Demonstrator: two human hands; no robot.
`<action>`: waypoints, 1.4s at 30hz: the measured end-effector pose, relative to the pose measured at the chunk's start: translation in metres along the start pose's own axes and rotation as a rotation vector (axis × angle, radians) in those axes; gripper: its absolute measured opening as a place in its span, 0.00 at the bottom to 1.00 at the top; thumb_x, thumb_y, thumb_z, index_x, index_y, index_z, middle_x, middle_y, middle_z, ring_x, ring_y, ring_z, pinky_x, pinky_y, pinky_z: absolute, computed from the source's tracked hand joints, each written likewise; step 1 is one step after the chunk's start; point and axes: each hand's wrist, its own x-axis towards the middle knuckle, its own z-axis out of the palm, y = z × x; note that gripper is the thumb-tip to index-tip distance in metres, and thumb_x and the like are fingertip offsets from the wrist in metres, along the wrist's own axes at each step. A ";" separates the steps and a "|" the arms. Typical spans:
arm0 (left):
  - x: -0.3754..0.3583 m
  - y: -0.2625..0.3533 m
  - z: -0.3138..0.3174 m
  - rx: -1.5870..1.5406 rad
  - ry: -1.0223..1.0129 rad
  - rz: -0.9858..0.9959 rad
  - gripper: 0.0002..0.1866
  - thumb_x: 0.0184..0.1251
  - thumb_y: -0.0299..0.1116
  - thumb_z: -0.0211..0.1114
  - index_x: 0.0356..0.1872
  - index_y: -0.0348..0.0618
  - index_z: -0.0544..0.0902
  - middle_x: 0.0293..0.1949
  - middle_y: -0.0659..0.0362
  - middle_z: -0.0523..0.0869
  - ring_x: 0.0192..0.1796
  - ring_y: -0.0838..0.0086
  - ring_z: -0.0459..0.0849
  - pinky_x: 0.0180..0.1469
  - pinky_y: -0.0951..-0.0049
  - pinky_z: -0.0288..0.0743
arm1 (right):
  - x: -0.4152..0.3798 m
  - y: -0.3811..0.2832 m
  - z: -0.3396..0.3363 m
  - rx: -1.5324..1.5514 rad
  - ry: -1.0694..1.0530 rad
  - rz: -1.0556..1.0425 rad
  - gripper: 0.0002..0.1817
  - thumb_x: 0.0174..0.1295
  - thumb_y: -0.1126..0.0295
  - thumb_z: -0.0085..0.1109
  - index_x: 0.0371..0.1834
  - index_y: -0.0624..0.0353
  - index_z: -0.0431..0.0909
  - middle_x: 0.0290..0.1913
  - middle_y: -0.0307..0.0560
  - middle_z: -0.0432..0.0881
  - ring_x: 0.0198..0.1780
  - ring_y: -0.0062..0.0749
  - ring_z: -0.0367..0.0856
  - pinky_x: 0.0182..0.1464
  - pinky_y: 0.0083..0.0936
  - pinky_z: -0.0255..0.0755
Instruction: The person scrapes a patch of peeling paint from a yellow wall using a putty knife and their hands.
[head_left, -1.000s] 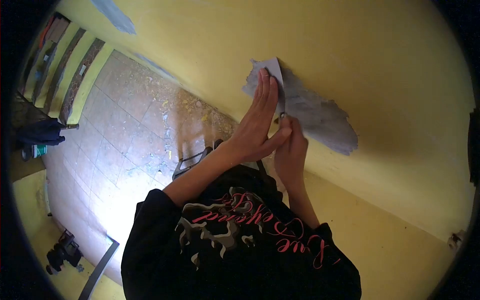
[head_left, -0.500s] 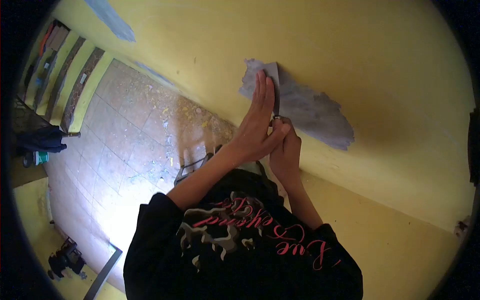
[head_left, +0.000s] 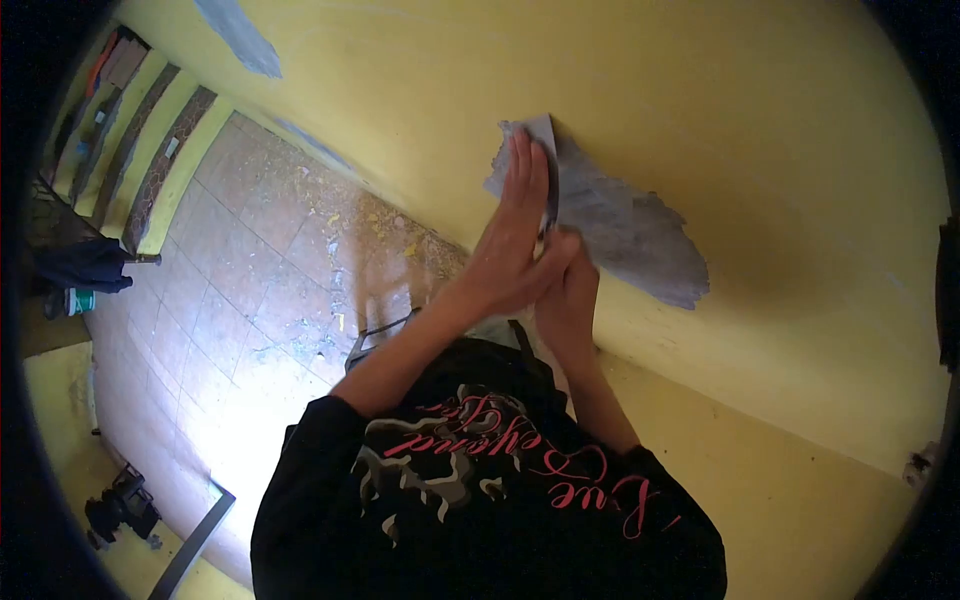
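Observation:
A wide flat scraper (head_left: 541, 128) lies with its metal blade against a bare grey patch (head_left: 630, 225) on the yellow wall. My left hand (head_left: 515, 220) presses on the blade with its fingers stretched out flat and its thumb reaching over toward my right hand. Lower down, my right hand (head_left: 568, 285) is closed around the scraper's handle, which is mostly hidden by the fingers. Both hands are close together, almost touching at the handle. Ragged paint borders the grey patch on its left and right ends.
Another grey strip (head_left: 240, 38) shows higher on the wall at left. Paint flakes (head_left: 375, 220) litter the tiled floor (head_left: 210, 290) along the wall base. Yellow steps (head_left: 165, 165) rise at far left, near dark cloth (head_left: 85, 265) and a green-and-white tub (head_left: 80, 300).
The scraper and both hands have shifted slightly toward the left end of the grey patch. The whole view has moved a little. My grip looks the same.

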 end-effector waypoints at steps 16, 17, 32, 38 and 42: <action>-0.018 0.006 0.013 -0.001 -0.082 -0.029 0.49 0.66 0.46 0.57 0.75 0.27 0.39 0.75 0.30 0.36 0.78 0.41 0.34 0.77 0.51 0.33 | -0.037 0.012 -0.013 0.176 -0.098 0.239 0.15 0.75 0.63 0.45 0.45 0.65 0.74 0.33 0.39 0.75 0.37 0.23 0.71 0.40 0.23 0.68; -0.017 0.007 0.017 0.002 -0.096 -0.022 0.49 0.66 0.47 0.58 0.75 0.27 0.39 0.75 0.30 0.36 0.78 0.40 0.34 0.77 0.51 0.34 | -0.039 0.020 -0.008 0.258 -0.049 0.252 0.15 0.75 0.63 0.45 0.47 0.65 0.74 0.35 0.40 0.75 0.39 0.24 0.72 0.42 0.24 0.68; 0.004 0.003 0.007 0.244 -0.014 0.045 0.54 0.62 0.51 0.62 0.74 0.25 0.39 0.74 0.27 0.37 0.76 0.32 0.35 0.75 0.41 0.37 | -0.019 0.055 0.045 0.236 0.102 0.013 0.21 0.75 0.56 0.43 0.37 0.66 0.72 0.34 0.46 0.73 0.36 0.30 0.69 0.42 0.30 0.68; -0.003 -0.007 0.000 0.250 -0.056 -0.005 0.55 0.61 0.51 0.63 0.74 0.24 0.39 0.74 0.27 0.37 0.77 0.33 0.35 0.75 0.42 0.39 | -0.007 0.050 0.038 0.294 0.046 0.145 0.19 0.71 0.58 0.47 0.46 0.67 0.75 0.38 0.49 0.78 0.39 0.33 0.74 0.45 0.31 0.70; -0.003 -0.008 0.003 0.255 -0.024 0.010 0.54 0.62 0.50 0.62 0.74 0.25 0.39 0.74 0.28 0.36 0.77 0.33 0.35 0.75 0.42 0.38 | -0.012 0.068 0.053 0.007 0.074 -0.168 0.22 0.73 0.56 0.45 0.50 0.67 0.75 0.39 0.50 0.79 0.41 0.34 0.75 0.46 0.30 0.70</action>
